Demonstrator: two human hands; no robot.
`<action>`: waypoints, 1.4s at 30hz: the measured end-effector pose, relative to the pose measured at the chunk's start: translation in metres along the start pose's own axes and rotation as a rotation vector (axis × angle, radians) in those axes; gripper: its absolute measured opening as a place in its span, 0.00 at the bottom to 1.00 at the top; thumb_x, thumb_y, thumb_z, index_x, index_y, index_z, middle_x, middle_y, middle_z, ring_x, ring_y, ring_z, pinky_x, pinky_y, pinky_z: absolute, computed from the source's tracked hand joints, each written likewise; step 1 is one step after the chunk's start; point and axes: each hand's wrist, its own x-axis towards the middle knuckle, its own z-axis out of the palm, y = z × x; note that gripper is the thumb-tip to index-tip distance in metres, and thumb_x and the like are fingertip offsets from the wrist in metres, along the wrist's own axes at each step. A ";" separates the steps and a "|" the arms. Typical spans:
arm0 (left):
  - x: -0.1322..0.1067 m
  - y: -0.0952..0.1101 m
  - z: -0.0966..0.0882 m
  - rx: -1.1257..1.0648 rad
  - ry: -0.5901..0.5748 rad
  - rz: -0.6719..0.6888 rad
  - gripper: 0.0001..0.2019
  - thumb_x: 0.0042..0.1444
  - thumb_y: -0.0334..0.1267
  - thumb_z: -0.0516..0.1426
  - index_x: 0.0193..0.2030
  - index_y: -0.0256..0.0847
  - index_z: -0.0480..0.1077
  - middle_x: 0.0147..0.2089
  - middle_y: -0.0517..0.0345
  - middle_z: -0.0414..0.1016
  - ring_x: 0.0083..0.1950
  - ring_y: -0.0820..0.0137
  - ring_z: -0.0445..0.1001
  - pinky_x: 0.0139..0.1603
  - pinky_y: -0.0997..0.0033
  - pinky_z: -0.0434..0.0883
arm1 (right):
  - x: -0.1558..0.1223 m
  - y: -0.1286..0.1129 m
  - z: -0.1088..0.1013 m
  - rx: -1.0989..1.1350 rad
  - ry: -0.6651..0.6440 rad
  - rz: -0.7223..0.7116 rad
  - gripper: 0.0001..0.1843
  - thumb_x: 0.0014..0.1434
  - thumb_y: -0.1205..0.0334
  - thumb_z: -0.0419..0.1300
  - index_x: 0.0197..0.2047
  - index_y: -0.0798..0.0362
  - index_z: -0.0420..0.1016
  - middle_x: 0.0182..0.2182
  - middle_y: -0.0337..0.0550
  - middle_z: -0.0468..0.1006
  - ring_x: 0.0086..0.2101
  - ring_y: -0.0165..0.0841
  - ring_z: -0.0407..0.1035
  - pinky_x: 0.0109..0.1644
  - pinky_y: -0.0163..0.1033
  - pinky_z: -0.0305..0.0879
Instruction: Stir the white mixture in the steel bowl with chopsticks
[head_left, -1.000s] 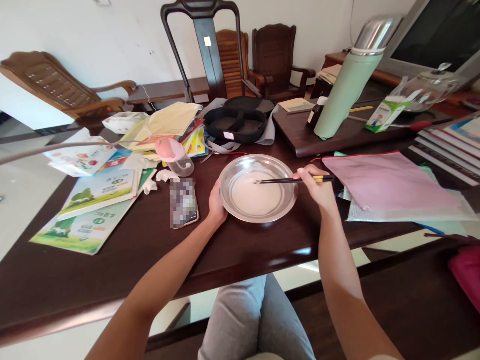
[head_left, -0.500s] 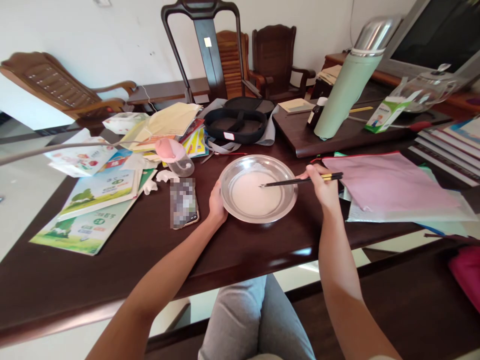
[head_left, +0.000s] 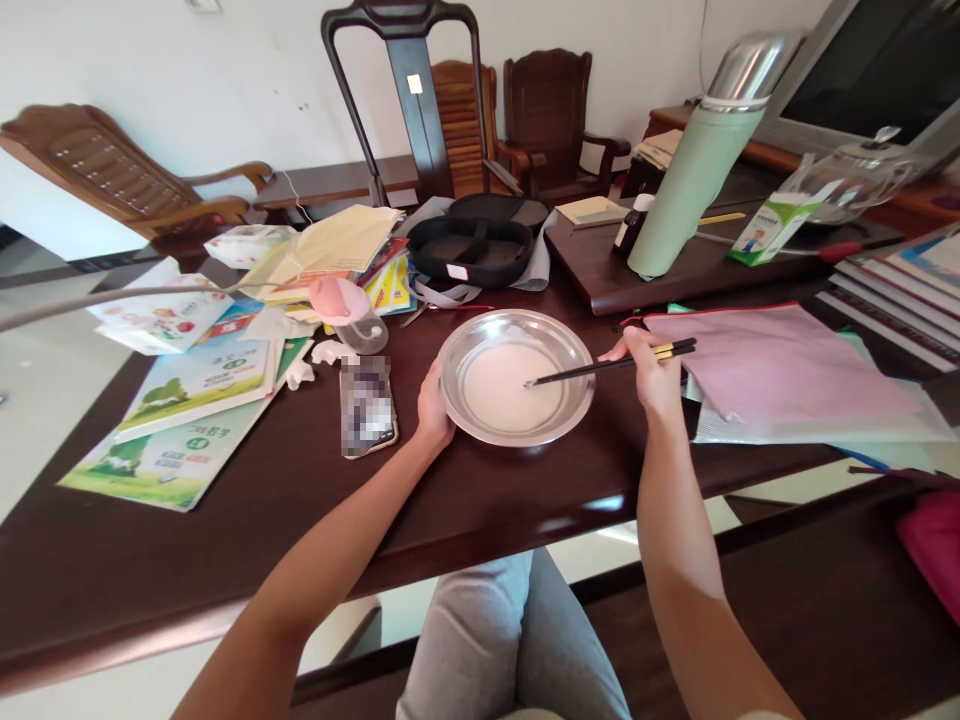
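The chopsticks (head_left: 611, 365) have been pulled back to the right, pinched in the right hand (head_left: 651, 378), with tips in the white mix (head_left: 499, 392). The metal dish (head_left: 487, 432), on the table (head_left: 465, 500), is held at its left rim by the left hand (head_left: 433, 408). The mix seems smooth already; lumps and the left fingertips cannot be made out.

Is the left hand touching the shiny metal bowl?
Touching. The head view shows the left hand clasping the left rim of the metal bowl, with no gap between them.
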 end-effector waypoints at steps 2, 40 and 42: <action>0.000 0.000 0.000 0.000 -0.019 0.004 0.16 0.52 0.54 0.74 0.40 0.46 0.86 0.49 0.55 0.92 0.60 0.52 0.87 0.66 0.55 0.80 | -0.001 -0.003 0.000 0.038 -0.060 0.035 0.40 0.64 0.16 0.68 0.22 0.42 0.79 0.22 0.42 0.83 0.29 0.45 0.83 0.43 0.53 0.80; -0.003 0.003 0.003 0.002 -0.013 0.001 0.16 0.53 0.54 0.74 0.41 0.46 0.85 0.48 0.56 0.92 0.62 0.51 0.88 0.69 0.55 0.80 | 0.000 -0.003 0.000 -0.071 -0.005 -0.004 0.40 0.65 0.15 0.65 0.24 0.42 0.79 0.25 0.42 0.86 0.33 0.46 0.83 0.50 0.55 0.80; -0.003 0.003 0.003 0.002 -0.009 -0.004 0.16 0.53 0.54 0.74 0.40 0.46 0.84 0.48 0.55 0.92 0.62 0.51 0.87 0.69 0.55 0.80 | -0.001 -0.005 -0.002 -0.010 -0.012 0.026 0.40 0.64 0.15 0.66 0.21 0.42 0.77 0.22 0.42 0.83 0.30 0.45 0.82 0.46 0.55 0.80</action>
